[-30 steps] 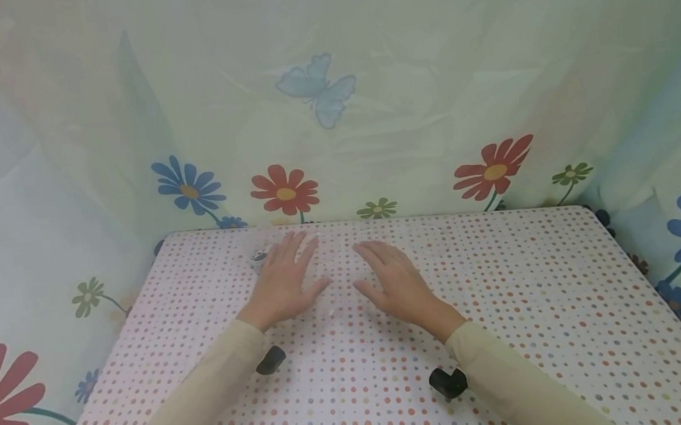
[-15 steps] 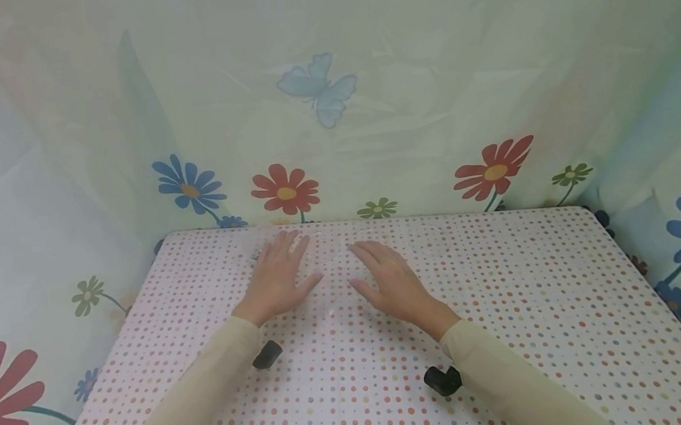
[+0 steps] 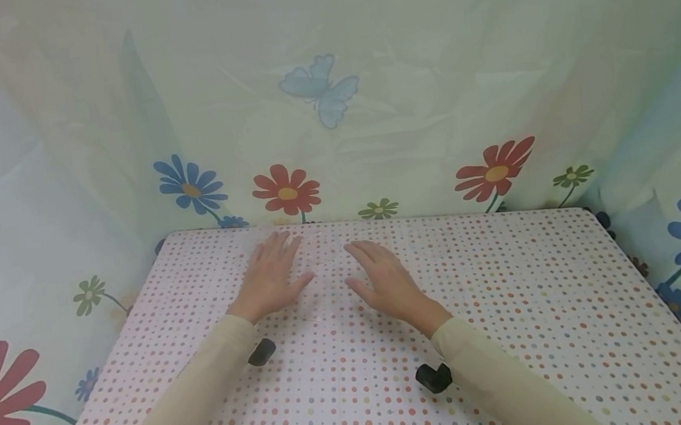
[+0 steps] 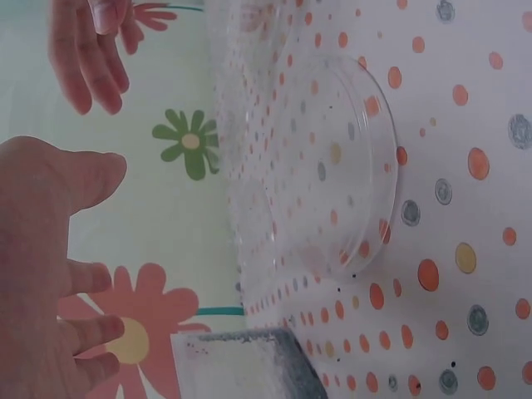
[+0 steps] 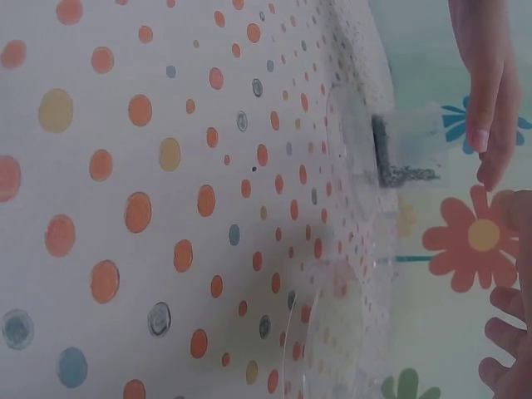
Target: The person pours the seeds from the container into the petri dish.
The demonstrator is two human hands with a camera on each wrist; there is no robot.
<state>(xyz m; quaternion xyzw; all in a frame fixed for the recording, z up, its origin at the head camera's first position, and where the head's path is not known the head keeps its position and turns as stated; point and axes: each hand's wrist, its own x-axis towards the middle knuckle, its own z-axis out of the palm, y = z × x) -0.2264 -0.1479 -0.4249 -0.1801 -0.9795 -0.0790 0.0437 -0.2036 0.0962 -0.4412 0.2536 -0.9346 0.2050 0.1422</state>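
Observation:
My left hand [image 3: 268, 280] hovers over the back left of the table, palm down, fingers extended. To its right my right hand [image 3: 388, 283] is held the same way, fingers pointing forward and left. Neither hand grips anything. In the left wrist view, a clear round shallow dish [image 4: 389, 179] rests on the table below the hands. A clear plastic cup [image 4: 220, 370] with grey grainy contents stands beneath my left hand; that hand hides it in the head view. The right wrist view shows a clear dish [image 5: 293, 353] nearby and another clear dish [image 5: 337, 137] by the cup.
A white dotted cloth [image 3: 549, 329] covers the table. Behind it hangs a pale sheet [image 3: 405, 114] printed with flowers and a butterfly, with more sheeting at both sides. Black wrist devices [image 3: 433, 378] sit below the cuffs.
Both hands have drifted left, the left one farther. It now covers the cup that showed beside its fingers a second ago. The fingers stay extended.

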